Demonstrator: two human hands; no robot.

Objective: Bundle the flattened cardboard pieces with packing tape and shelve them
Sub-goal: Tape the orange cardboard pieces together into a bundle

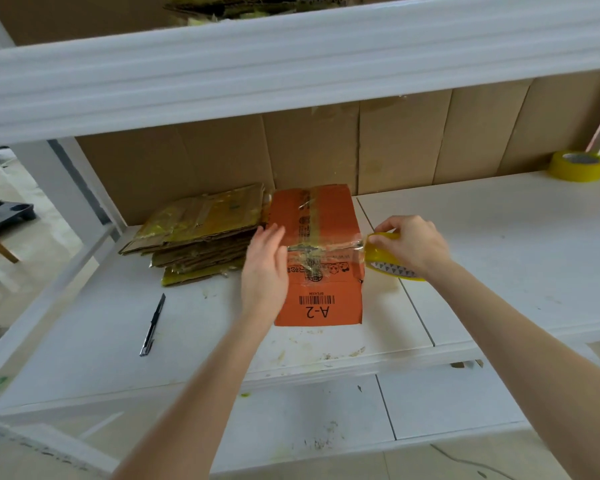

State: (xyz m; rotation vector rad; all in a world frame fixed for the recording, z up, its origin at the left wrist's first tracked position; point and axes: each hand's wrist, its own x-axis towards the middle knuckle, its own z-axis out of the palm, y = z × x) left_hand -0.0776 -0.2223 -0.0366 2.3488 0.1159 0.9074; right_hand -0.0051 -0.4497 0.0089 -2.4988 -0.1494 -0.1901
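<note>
A: Where's the bundle?
B: Orange flattened cardboard bundle marked A-2 lies flat on the white shelf board, just beside a brown taped cardboard stack.
A: Hands?
B: Left hand has straight fingers, flat on the bundle's left edge (which it hides). Right hand is curled round a yellow packing-tape roll. A clear tape strip runs across; its left end is probably under the palm.
A: Else?
B: Black utility knife lies apart, to the left.

The white shelf bears orange cardboard, a brown stack, a knife and tape roll.
</note>
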